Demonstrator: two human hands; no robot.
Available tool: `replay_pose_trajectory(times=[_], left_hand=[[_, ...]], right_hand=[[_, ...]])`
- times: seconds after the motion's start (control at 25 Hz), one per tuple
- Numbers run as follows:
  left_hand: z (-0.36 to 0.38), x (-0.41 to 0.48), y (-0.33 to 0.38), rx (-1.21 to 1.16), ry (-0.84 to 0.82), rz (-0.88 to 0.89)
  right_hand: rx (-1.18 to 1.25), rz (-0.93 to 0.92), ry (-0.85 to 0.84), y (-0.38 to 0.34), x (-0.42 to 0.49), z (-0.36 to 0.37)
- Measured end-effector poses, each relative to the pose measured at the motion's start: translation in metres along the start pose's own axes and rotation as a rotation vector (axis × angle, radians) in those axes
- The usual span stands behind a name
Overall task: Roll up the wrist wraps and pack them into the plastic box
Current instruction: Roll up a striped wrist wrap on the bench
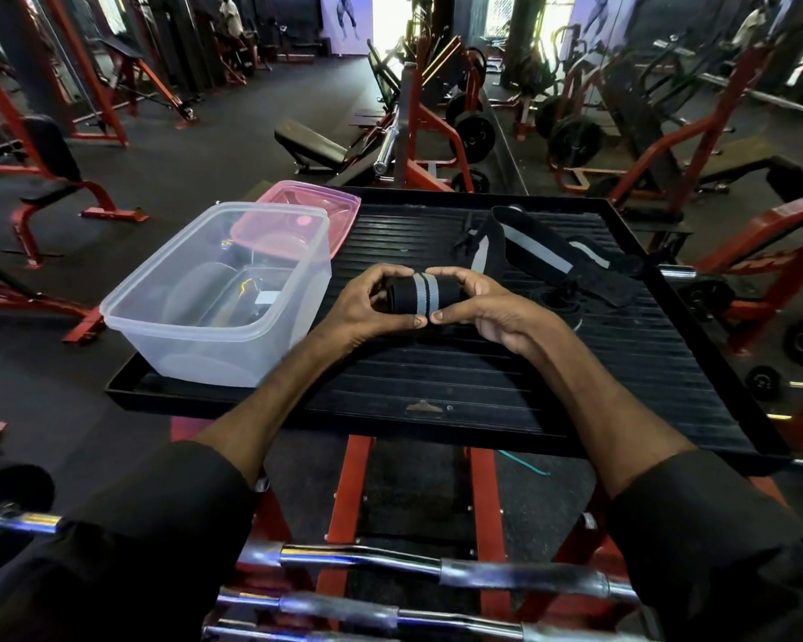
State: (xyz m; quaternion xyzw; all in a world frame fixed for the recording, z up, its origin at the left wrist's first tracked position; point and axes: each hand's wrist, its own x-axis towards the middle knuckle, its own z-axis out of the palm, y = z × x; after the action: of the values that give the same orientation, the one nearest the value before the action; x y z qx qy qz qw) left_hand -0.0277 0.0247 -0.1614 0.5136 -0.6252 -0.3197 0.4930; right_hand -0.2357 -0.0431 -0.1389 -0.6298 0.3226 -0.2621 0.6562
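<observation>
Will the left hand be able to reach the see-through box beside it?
Probably yes. The left hand, gripping the rolled wrist wrap, sits right beside the clear plastic box, whose top is open, with nothing between them.

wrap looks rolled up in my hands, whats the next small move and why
Probably move the rolled wrist wrap left and drop it into the plastic box. The left hand and right hand grip it as what looks like a finished roll, and the box stands open beside them, its pink lid lying behind it. An unrolled wrap lies on the tray.
</observation>
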Motion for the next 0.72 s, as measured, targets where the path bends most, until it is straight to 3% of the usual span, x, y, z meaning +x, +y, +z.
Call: replay_pose_trajectory(times=[0.36, 0.44, 0.56, 0.64, 0.72], left_hand=[[0.000, -0.005, 0.003, 0.128, -0.047, 0.065], [-0.002, -0.002, 0.004, -0.053, -0.057, -0.066], [-0.002, -0.001, 0.004, -0.335, -0.200, -0.271], [0.001, -0.002, 0.005, -0.360, -0.179, -0.275], [0.008, -0.004, 0.013, -0.379, -0.041, -0.216]], right_hand=[[-0.058, 0.057, -0.009, 0.002, 0.000, -0.004], [0.027, 0.014, 0.051, 0.002, 0.002, -0.002], [0.028, -0.084, 0.135, 0.002, 0.003, 0.006], [-0.068, -0.134, 0.198, 0.003, 0.003, 0.012], [-0.097, -0.170, 0.248, 0.003, 0.003, 0.017]])
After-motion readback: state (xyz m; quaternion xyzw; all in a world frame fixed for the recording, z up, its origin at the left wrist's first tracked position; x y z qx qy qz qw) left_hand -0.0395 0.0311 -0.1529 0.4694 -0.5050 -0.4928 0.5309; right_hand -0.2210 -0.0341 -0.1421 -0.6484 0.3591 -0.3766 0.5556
